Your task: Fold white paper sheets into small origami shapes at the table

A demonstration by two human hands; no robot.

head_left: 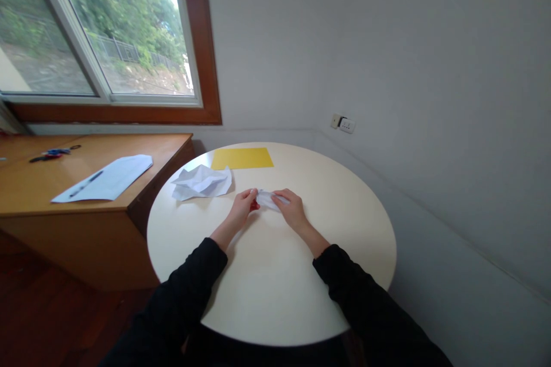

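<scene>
A small folded white paper piece (267, 199) lies on the round cream table (275, 287) between both my hands. My left hand (244, 206) pinches its left end, where a bit of red shows at the fingertips. My right hand (291, 207) presses on its right end with the fingers curled over it. Both arms wear black sleeves. A crumpled white paper sheet (201, 182) rests to the left behind my hands, and a flat yellow sheet (242, 157) lies near the table's far edge.
A wooden desk (64, 206) stands to the left under a window, holding a white sheet (107, 179) with a pen (86, 183) on it and scissors (49, 155). Grey walls close in behind and to the right, with a wall socket (343, 123).
</scene>
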